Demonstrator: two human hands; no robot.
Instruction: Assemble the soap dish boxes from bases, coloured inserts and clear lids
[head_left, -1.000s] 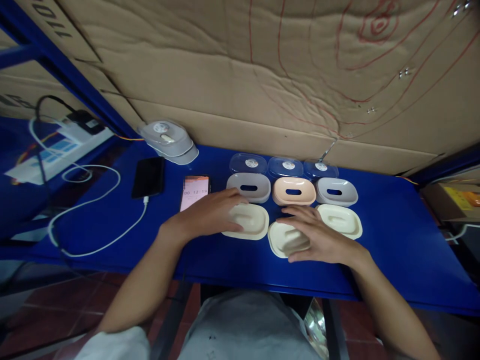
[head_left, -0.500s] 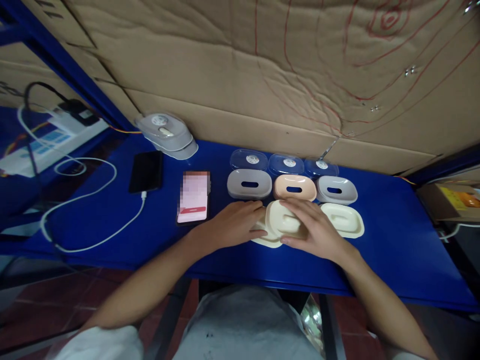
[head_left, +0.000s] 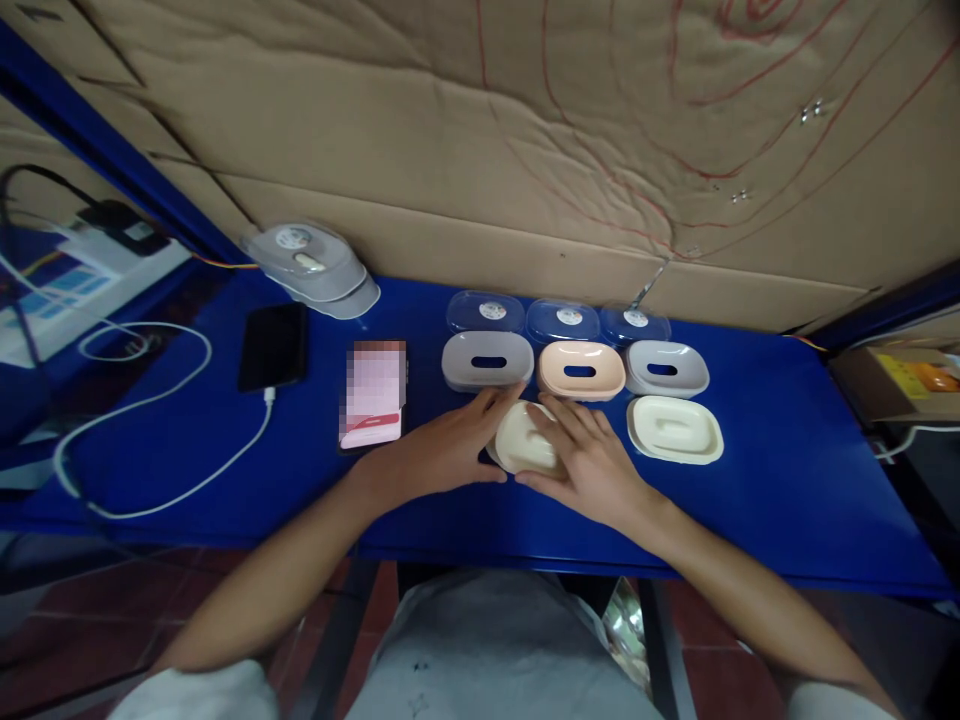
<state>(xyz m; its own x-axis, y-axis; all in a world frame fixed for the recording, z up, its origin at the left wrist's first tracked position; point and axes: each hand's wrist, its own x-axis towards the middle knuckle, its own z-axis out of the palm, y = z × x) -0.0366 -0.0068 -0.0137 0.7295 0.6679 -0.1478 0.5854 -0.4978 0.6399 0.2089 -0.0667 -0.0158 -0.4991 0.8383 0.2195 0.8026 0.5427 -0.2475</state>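
Cream trays [head_left: 523, 440] sit stacked on the blue desk [head_left: 787, 480], cupped between the left hand [head_left: 442, 452] and right hand [head_left: 592, 465]; grey dish [head_left: 487, 361] and peach dish [head_left: 580, 369] crowd just behind.

A black phone [head_left: 273, 346] lies toward the left of the blue table [head_left: 787, 500], plugged into a white cable [head_left: 150, 400] that loops to the left edge. Beside it lies a second phone [head_left: 373, 393] with a pink screen. A stack of grey lidded boxes [head_left: 311, 265] sits at the back edge against the cardboard [head_left: 480, 130].
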